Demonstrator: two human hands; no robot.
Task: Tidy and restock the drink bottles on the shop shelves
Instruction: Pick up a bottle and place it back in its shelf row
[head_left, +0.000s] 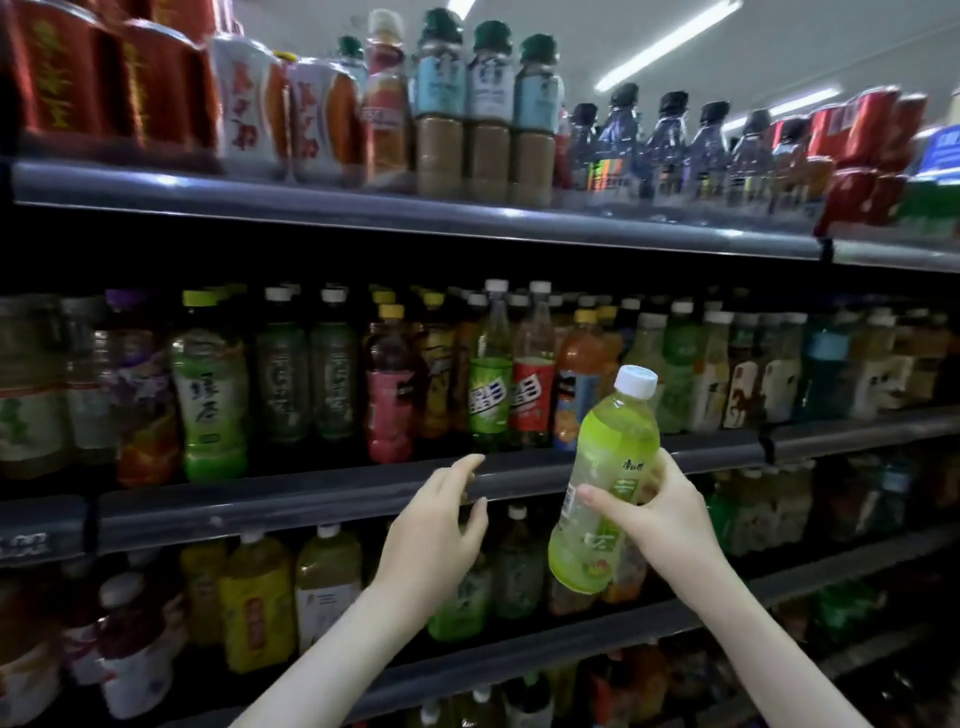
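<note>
1. Right hand (662, 512) is gripping the green bottle (613, 441) around its lower middle, thumb lying across the label.
2. Bottle is showing a white cap, a lime-green label and pale yellow-green drink, and is tilting with the cap to the upper right.
3. It is hanging in the air in front of the middle shelf (311, 501) front edge.
4. Left hand (441, 525) is hovering with loose fingers, holding nothing, fingertips near that edge.
</note>
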